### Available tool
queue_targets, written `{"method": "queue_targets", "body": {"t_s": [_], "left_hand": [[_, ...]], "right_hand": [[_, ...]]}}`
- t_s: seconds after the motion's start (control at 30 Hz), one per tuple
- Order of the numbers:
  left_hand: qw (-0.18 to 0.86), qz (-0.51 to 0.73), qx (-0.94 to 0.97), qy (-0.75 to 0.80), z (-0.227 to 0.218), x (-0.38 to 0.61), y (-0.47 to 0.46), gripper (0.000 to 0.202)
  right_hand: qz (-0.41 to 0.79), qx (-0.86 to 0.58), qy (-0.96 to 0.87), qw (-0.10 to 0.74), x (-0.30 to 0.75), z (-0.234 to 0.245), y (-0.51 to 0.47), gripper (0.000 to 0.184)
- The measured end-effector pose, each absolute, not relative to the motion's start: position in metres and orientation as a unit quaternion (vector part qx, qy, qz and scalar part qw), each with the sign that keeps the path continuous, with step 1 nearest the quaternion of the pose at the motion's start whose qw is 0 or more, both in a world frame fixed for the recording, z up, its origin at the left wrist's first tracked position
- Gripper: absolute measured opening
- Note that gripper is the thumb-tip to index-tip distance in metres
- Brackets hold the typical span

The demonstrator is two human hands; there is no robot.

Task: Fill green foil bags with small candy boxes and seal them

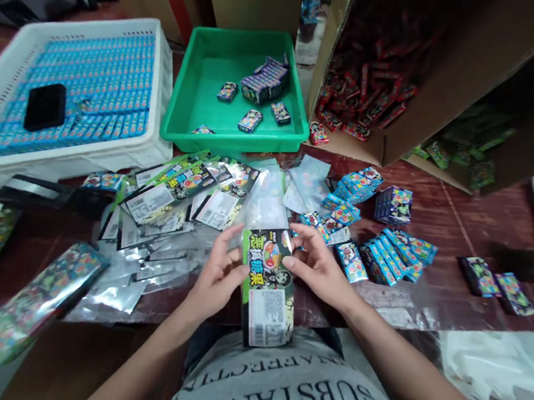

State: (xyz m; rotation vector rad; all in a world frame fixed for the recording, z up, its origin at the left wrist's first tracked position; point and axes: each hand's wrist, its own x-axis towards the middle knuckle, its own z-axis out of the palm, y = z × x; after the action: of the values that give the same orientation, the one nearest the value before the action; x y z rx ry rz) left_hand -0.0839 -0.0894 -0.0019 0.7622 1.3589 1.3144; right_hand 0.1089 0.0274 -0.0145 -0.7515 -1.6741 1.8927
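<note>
Both my hands hold one printed plastic packaging bag [270, 269] upright before my chest. Its lower half is black and green with a white label panel, and the clear part stretches away above it. My left hand [221, 269] pinches the left edge between thumb and fingers. The right edge is gripped by my right hand [320, 266], thumb on the printed front. Left of the bag lies a loose pile of similar flat bags [162, 206]. Small blue candy boxes [350, 260] lie just past my right hand. Whether the held bag contains anything I cannot tell.
A white basket [165, 75] of blue boxes, with a black object on top, stands left of a green tray [232, 143] with purple boxes. Cartons behind hold red packets [359, 100] and green packets [460, 153]. A filled pack [45, 299] overhangs the table's front left edge.
</note>
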Motion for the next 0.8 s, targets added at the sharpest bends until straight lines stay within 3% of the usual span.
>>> {"method": "queue_targets", "body": {"t_s": [0.13,0.27,0.33,0.4,0.47,0.53,0.6,0.7,0.8], "left_hand": [[0.448,0.593,0.298,0.599,0.000,-0.092,-0.079,0.078],[0.441,0.603,0.276,0.605,-0.007,-0.092,-0.074,0.083],[0.434,0.601,0.255,0.621,-0.011,-0.094,-0.075,0.086],[0.425,0.601,0.239,0.634,-0.014,-0.095,-0.075,0.088],[0.442,0.591,0.244,0.629,-0.015,-0.095,-0.075,0.087],[0.479,0.564,0.274,0.614,-0.012,-0.092,-0.075,0.085],[0.501,0.538,0.298,0.609,-0.009,-0.088,-0.078,0.083],[0.491,0.521,0.293,0.634,-0.010,-0.087,-0.084,0.080],[0.440,0.502,0.277,0.692,-0.015,-0.099,-0.100,0.079]], "right_hand": [[0.746,-0.276,-0.576,0.190,0.114,-0.020,0.020,0.072],[0.671,-0.317,-0.656,0.141,0.118,-0.023,-0.003,0.027],[0.619,-0.329,-0.699,0.139,0.118,-0.025,-0.008,0.026],[0.620,-0.318,-0.704,0.140,0.117,-0.029,-0.005,0.047],[0.653,-0.312,-0.671,0.160,0.115,-0.031,0.005,0.085],[0.657,-0.316,-0.653,0.206,0.110,-0.028,0.015,0.097],[0.628,-0.315,-0.671,0.238,0.105,-0.020,0.024,0.082],[0.593,-0.277,-0.725,0.213,0.101,-0.005,0.034,0.057],[0.554,-0.220,-0.779,0.192,0.113,0.004,0.043,0.051]]}}
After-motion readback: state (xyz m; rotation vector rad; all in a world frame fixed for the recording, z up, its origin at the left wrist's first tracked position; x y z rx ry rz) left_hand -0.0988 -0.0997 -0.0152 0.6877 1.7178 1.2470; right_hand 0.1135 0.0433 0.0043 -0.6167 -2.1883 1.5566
